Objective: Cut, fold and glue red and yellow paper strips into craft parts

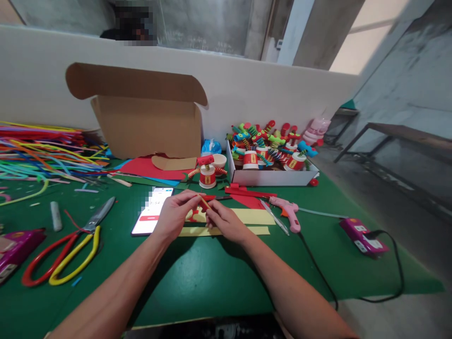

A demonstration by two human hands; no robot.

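My left hand [178,211] and my right hand [224,218] meet over the middle of the green table. Between their fingertips is a small red piece with a yellow edge [204,204], perhaps folded paper. Both hands are closed on it, and my fingers hide part of it. Yellow paper strips [252,216] lie under and beside my hands, with red scraps near them. Just beyond stands a red-and-white paper-cup figure [207,177] with coiled arms. A lit phone [154,211] lies by my left wrist.
Red-and-yellow-handled scissors [76,242] and a pile of coloured strips [45,150] lie left. To the right are a pink glue gun [286,211] with a trailing cord, tweezers [275,218] and a purple box [363,237]. Behind are a white tray [271,177] of figures and a cardboard box [150,125].
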